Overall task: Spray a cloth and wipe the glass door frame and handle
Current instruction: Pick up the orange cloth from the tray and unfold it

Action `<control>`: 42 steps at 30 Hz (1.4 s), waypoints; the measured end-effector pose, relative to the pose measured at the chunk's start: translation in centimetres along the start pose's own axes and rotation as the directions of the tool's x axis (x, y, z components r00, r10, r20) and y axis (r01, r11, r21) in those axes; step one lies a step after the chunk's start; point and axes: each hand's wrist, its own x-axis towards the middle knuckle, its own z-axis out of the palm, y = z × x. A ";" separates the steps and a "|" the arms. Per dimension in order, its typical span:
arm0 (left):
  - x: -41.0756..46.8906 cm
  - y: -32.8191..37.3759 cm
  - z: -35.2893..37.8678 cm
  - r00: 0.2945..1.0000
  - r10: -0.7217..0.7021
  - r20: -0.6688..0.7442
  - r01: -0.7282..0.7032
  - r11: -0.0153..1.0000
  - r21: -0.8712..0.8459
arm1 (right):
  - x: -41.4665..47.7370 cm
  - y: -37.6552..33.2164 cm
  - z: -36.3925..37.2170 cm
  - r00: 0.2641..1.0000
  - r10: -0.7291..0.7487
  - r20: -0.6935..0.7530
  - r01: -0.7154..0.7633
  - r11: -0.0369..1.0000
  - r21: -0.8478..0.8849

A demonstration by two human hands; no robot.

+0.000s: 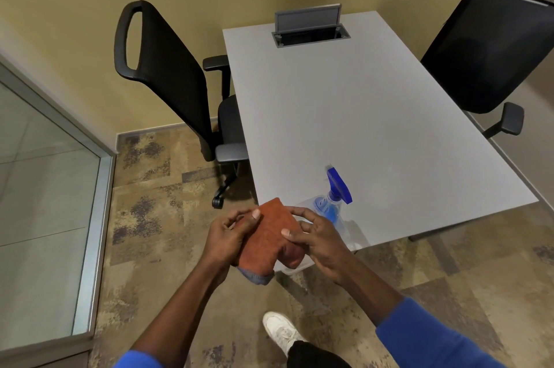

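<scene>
Rust-orange, folded and fuzzy: that microfibre cloth sits between both hands, held just off the near corner of the pale grey rectangular table. The left hand pinches one edge, thumb pressed on top; the right hand closes on the opposite side, thumb flat on the fabric, fingers curled underneath. A blue-grey underside peeks out at the bottom fold, so my guess is the person is squaring it into a pad, a clean face outward, ready to take the spray.

And there's the spray: a clear plastic bottle with a blue trigger head, standing upright on the table corner, right behind the cloth and within easy reach. Nobody is touching it. Spraying hasn't happened, as far as I can judge; the cloth looks dry, though I can't be sure.

Off to the left, the brushed-metal frame of the glass panel waits. No handle in sight from here. A black mesh office chair stands tucked against the table's left side.

Next, I'd expect one hand to let go and reach for that trigger.
</scene>
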 end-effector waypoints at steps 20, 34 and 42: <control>0.3 2.3 -0.8 0.987 0.014 0.161 -0.035 0.991 0.126 | -0.7 0.0 -0.9 0.989 -0.131 0.064 0.145 0.832 -0.535; -2.2 -0.5 -2.2 0.794 -0.317 0.518 0.551 0.736 -0.394 | -1.4 -0.5 -0.3 0.995 -0.100 0.011 0.100 0.985 -0.140; -1.8 -1.5 -1.4 0.848 -0.309 0.430 0.456 0.840 -0.295 | -1.8 0.8 -0.2 0.963 -0.089 -0.256 0.047 0.985 -0.165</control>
